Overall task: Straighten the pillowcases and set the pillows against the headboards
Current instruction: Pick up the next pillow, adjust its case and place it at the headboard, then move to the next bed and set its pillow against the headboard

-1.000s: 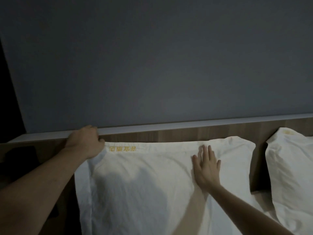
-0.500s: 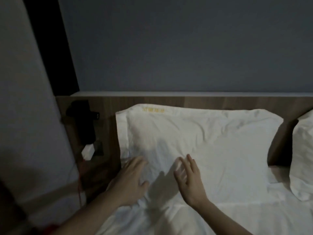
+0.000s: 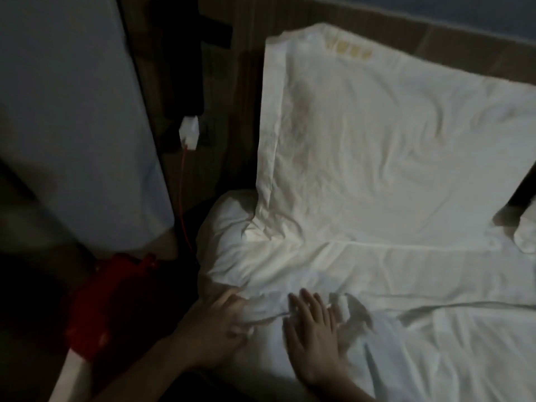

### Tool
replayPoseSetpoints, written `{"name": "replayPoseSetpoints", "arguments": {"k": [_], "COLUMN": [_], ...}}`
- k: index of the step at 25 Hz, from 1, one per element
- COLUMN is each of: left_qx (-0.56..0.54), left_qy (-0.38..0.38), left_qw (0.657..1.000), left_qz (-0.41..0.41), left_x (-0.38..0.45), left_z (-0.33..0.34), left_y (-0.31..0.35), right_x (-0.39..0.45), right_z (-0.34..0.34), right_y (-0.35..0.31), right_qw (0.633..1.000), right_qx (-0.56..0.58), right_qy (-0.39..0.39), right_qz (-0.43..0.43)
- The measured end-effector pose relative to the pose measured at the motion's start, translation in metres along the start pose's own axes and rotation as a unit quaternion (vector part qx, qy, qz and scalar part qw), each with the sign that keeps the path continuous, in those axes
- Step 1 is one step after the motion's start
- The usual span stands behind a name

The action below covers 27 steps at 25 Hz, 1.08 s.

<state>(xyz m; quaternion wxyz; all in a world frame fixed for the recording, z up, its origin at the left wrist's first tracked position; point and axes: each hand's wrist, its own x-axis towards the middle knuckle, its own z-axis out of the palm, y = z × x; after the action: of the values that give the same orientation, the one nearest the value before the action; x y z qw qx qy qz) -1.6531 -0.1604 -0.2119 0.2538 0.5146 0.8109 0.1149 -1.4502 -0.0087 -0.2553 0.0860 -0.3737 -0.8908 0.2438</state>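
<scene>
A white pillow [image 3: 391, 134] with yellow embroidery near its top leans against the wooden headboard [image 3: 452, 39], its case lightly creased. A corner of a second white pillow [image 3: 526, 230] shows at the right edge. Below the pillow lies the rumpled white bedding [image 3: 406, 285]. My left hand [image 3: 214, 323] is at the bed's left edge, its fingers curled on a fold of that bedding. Just to its right, my right hand [image 3: 313, 335] lies flat on the bedding with its fingers spread. Neither hand touches a pillow.
A pale panel [image 3: 72, 117] stands left of the bed. A white plug [image 3: 189, 132] with a red cable [image 3: 182, 195] hangs in the dark gap beside the headboard. A red object [image 3: 110, 303] lies at the lower left.
Both hands have come down off the pillow onto the bedding below it. My left hand has closed on a fold. The view has tilted down and to the left.
</scene>
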Motion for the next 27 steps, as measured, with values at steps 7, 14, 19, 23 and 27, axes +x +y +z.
{"name": "replayPoseSetpoints", "arguments": {"k": [7, 14, 19, 23, 27], "left_qx": [0.005, -0.138, -0.193, -0.197, -0.212], "left_qy": [-0.054, -0.209, -0.136, -0.171, -0.186], "left_qw": [0.997, 0.968, 0.971, 0.962, 0.948], "left_qz": [0.061, 0.015, 0.039, 0.076, 0.15], "left_x": [0.013, -0.005, -0.123, -0.207, -0.272], "left_z": [-0.017, -0.161, -0.287, -0.351, -0.371], "left_y": [-0.027, 0.036, 0.061, 0.073, 0.099], "right_x": [0.027, 0.045, -0.058, -0.16, -0.277], "right_z": [0.001, -0.126, -0.237, -0.3, -0.325], "right_y": [-0.023, -0.149, -0.257, -0.328, -0.394], "right_qw": [0.99, 0.964, 0.904, 0.856, 0.812], "right_qx": [-0.115, 0.077, 0.295, 0.38, 0.412], "right_qy": [-0.024, -0.123, 0.012, 0.088, 0.16], "right_qz": [0.083, 0.225, 0.309, 0.339, 0.38]}}
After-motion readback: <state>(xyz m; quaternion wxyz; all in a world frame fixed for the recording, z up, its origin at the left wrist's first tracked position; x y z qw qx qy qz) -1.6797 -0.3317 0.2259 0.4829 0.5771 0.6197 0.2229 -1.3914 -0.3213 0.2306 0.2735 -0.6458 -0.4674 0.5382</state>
